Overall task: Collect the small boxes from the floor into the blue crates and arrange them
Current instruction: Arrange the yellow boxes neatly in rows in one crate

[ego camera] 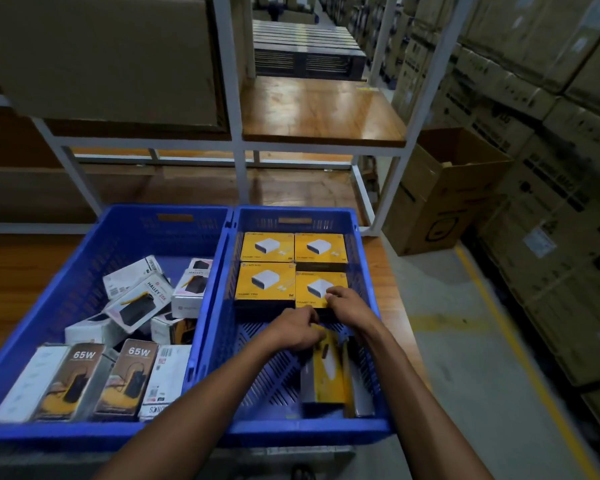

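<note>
Yellow box: near-right of four (317,289), lying flat and face up in the far half of the right crate (368,271); print reads upright from the person's side, top edge toward the far wall; face close to square, so no marked long axis
Other flat boxes: three yellow boxes (266,247) face up, forming a two-by-two block with the first; the far-right one sits lower than its neighbours
Upright boxes: yellow boxes (328,368) standing on edge at the near right of the same crate; long axis runs near to far
Right hand: (349,301) fingers curled over the near-right corner of the flat box, gripping or pressing its edge
Left hand: (297,329) fingers curled at the far end of the upright boxes; whether they pinch one or only touch it cannot be told
Step in hand (judged): arranging; squaring the fourth box into the block
Next move (judged): lift an upright box, turn it face up, lay it near of the block, edges flush
Left crate: (94,258) holds white boxes (137,299) tumbled at mixed angles and 65W boxes (84,379) standing in a near row; unsorted part remains
Surroundings: crates side by side on a wooden shelf (323,109) rack; cartons (440,195) to the right
</note>
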`<action>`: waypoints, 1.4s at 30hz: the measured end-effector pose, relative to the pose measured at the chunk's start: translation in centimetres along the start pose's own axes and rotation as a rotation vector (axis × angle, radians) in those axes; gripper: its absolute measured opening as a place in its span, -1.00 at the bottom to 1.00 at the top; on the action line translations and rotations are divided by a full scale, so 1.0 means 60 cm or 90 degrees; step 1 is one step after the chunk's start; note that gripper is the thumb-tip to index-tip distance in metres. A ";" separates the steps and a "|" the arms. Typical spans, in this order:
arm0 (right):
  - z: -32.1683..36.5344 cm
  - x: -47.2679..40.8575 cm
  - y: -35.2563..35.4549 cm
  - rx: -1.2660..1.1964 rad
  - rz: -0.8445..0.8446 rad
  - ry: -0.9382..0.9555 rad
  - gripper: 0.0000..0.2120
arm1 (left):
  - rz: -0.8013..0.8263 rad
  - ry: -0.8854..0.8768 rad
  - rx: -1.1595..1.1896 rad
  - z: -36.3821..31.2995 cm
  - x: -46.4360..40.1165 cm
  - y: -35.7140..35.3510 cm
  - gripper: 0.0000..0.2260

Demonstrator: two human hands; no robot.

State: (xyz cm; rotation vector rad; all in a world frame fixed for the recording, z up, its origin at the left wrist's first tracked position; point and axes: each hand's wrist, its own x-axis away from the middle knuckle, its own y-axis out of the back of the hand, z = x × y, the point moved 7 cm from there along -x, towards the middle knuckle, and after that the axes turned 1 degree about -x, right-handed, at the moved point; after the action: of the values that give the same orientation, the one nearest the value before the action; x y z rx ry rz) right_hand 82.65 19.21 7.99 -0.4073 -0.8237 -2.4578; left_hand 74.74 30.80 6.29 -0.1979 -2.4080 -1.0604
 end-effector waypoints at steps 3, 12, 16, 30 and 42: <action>0.010 0.010 0.004 -0.069 -0.027 0.018 -0.54 | -0.098 0.028 0.146 0.025 0.005 0.054 -0.72; 0.021 0.016 0.001 -0.247 0.029 -0.010 -0.37 | -0.263 0.038 0.701 0.082 0.022 0.123 -0.75; 0.021 0.014 -0.002 -0.371 -0.017 -0.006 -0.46 | -0.256 0.021 0.849 0.090 0.020 0.107 -0.75; 0.063 0.024 0.048 0.054 -0.156 0.128 -0.10 | -0.210 0.014 0.240 0.054 -0.027 0.074 -0.30; 0.065 -0.023 0.041 0.291 -0.235 0.105 -0.38 | -0.335 0.028 -0.068 0.027 -0.045 0.077 -0.59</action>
State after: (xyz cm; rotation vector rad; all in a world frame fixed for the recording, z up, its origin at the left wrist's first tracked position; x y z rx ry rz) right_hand 85.56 20.49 11.57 0.1253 -1.4444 -2.4698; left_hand 77.94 35.32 7.07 0.4443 -2.4219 -1.3979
